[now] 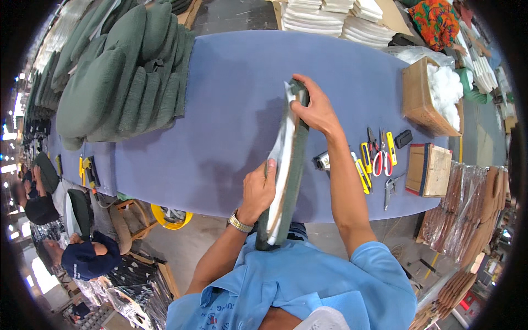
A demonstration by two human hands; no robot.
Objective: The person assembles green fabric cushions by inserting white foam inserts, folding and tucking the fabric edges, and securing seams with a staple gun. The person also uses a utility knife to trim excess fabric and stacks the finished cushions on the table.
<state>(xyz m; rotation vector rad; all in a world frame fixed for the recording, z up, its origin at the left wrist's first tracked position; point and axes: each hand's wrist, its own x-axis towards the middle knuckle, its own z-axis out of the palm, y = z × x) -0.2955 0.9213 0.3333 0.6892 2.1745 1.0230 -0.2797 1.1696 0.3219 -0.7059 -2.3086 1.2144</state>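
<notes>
Tilted up on its edge in front of me is a cushion panel point(295, 181) with dark green fabric, a white layer and a thin brown strip showing along its side. Its near end reaches my shirt; the far end stands over the blue table. My left hand point(259, 188), with a watch on the wrist, grips the near half, thumb on the white layer. At the far end my right hand point(316, 110) holds the top corner, fingers over the outer edge and thumb on the inner side. The panel's underside faces are mostly hidden.
Stacked green cushions point(104, 93) cover the table's left. On the right lie red-handled scissors point(381, 162), yellow cutters point(363, 176), a staple gun point(323, 160), an air gun point(390, 190), a box of white stuffing point(423, 96) and a wooden box point(432, 170). Co-workers are at left.
</notes>
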